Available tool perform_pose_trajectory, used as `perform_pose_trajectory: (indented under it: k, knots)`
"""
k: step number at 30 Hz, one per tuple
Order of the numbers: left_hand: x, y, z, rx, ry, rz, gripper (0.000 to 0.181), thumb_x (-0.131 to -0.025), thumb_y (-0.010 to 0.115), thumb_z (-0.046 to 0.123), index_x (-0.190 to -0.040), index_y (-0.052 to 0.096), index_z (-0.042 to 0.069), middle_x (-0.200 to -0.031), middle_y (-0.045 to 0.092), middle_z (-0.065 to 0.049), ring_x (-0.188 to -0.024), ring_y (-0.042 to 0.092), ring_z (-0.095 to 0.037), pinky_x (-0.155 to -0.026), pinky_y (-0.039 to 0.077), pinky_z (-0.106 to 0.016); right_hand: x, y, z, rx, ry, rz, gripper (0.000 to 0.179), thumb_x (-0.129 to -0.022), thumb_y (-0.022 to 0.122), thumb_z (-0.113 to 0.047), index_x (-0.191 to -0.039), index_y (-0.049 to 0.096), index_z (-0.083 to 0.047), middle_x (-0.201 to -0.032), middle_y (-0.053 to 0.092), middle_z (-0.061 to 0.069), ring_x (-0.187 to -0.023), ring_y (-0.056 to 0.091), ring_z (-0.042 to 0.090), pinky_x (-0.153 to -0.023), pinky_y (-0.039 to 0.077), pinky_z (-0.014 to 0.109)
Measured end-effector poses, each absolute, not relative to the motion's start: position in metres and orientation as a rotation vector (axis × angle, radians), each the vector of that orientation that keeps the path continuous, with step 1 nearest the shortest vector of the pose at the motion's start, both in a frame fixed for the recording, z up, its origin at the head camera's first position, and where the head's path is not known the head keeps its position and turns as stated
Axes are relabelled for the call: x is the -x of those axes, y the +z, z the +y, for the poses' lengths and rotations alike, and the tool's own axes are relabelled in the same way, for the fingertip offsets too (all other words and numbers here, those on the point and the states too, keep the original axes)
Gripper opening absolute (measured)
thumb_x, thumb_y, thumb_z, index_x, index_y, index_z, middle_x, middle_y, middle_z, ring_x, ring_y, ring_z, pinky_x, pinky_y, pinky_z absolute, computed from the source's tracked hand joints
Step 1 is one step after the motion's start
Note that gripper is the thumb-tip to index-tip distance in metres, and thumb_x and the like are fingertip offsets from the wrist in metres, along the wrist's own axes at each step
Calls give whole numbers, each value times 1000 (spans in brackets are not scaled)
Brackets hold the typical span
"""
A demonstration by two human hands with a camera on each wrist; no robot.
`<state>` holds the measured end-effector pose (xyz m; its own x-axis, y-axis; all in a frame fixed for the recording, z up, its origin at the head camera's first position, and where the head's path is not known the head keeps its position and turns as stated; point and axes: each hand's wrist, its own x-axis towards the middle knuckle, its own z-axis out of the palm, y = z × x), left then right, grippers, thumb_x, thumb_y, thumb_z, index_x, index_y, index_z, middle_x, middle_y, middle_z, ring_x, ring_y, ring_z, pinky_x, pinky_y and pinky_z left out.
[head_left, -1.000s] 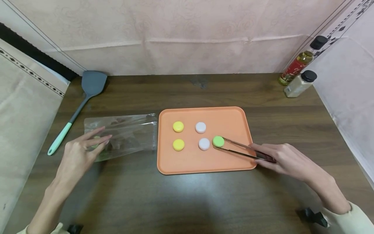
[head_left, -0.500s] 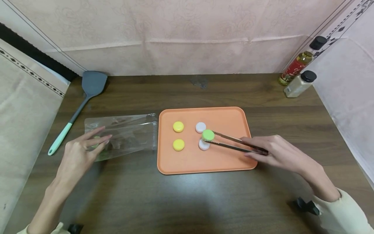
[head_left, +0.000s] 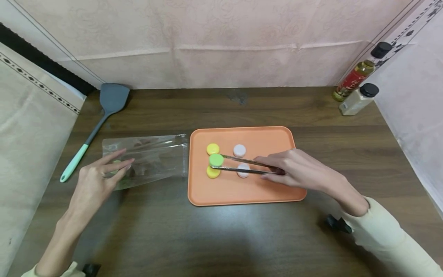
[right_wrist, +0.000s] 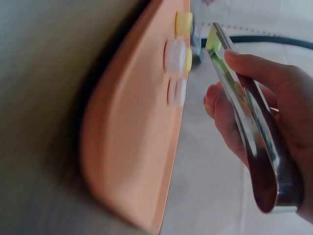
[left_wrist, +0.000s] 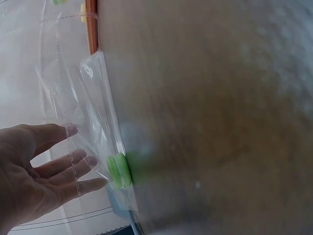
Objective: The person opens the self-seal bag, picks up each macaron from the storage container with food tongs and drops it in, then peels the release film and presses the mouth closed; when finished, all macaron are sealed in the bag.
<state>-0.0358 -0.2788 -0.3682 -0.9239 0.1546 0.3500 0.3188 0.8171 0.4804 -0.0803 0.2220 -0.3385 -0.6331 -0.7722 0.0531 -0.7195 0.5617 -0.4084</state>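
Note:
My right hand (head_left: 301, 167) grips metal tongs (head_left: 247, 171), whose tips pinch a green macaron (head_left: 216, 160). In the right wrist view this macaron is raised clear of the orange tray (head_left: 247, 194). Below it on the tray sit two yellow macarons (head_left: 212, 149) and two white macarons (head_left: 239, 150), partly covered by the tongs in the head view. My left hand (head_left: 98, 175) is at the mouth of a clear plastic bag (head_left: 160, 156) on the left, thumb and fingers spread apart at its edge. Inside the bag, near my fingertips, stands another green macaron (left_wrist: 119, 170).
A grey spatula (head_left: 100, 127) with a mint handle lies left of the bag. At the back right stand a bottle with a red label (head_left: 353, 80) and a black-capped jar (head_left: 358, 100). A cloth (head_left: 221, 46) rises behind the wooden table (head_left: 221, 238).
My right hand has lifted the green macaron with the tongs from the tray's right part and carried it left, over the white ones to the yellow ones. My left hand stays at the bag.

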Motion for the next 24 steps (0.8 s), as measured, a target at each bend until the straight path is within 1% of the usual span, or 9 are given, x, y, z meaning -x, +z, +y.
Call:
perform_pose_trajectory:
  k: [2,6,9,10,12,18,20,21,24]
  knots:
    - [37,-369,-278,374,-782,-2696,25,-89,84,-11,-113,85,-2,-135,73,-30,-49,19,6,-40,23,-18,86,-339,211,1337,-602,2654,27,-105,78,-23,-131,76,-21,-69,43,-17,-59,33,-4,-53,30,20]
    - [38,-370,-278,386,-777,-2691,26,-88,85,-12,-112,85,-3,-135,73,-30,-51,30,2,-41,23,-18,98,-342,187,1414,-609,2642,15,-105,78,-29,-117,73,-22,-67,37,-15,-58,26,-2,-54,24,22]
    - [38,-371,-278,388,-777,-2687,26,-88,85,-12,-112,85,-3,-134,73,-30,-52,33,1,-41,23,-18,105,-344,169,1446,-594,2628,10,-105,77,-25,-107,68,-21,-68,38,-14,-58,27,0,-54,23,22]
    - [38,-371,-278,388,-780,-2687,26,-88,85,-12,-112,85,-3,-135,73,-30,-51,31,1,-40,23,-18,108,-344,164,1452,-590,2617,9,-105,77,-23,-107,68,-20,-68,39,-14,-57,27,0,-54,23,22]
    - [38,-371,-278,386,-778,-2685,26,-87,85,-12,-112,85,-3,-135,73,-30,-54,36,0,-41,23,-18,112,-345,154,1450,-570,2595,8,-105,75,-20,-111,70,-19,-68,43,-12,-56,30,0,-54,25,22]
    - [38,-371,-279,403,-749,-2658,28,-84,87,-13,-110,86,-2,-133,75,-29,-59,48,-5,-42,24,-17,123,-343,127,1425,-491,2534,11,-111,69,-25,-104,64,-18,-64,45,-9,-50,34,3,-52,27,23]
    - [38,-371,-279,403,-753,-2652,29,-83,87,-15,-109,86,-2,-132,75,-29,-62,51,-4,-42,24,-16,126,-344,119,1472,-429,2530,10,-111,68,-26,-109,65,-17,-67,49,-6,-51,37,5,-52,27,24]
    - [38,-371,-279,403,-758,-2653,29,-83,87,-15,-110,86,-2,-133,75,-29,-60,49,-1,-42,23,-16,128,-345,115,1498,-406,2527,11,-111,68,-27,-113,67,-16,-70,54,-6,-52,39,7,-53,27,24]
    - [39,-371,-280,399,-775,-2657,29,-84,86,-16,-111,85,-3,-133,74,-29,-59,47,4,-41,23,-17,132,-347,102,1575,-325,2528,22,-112,67,-30,-126,69,-13,-85,70,-1,-57,49,11,-54,28,25]
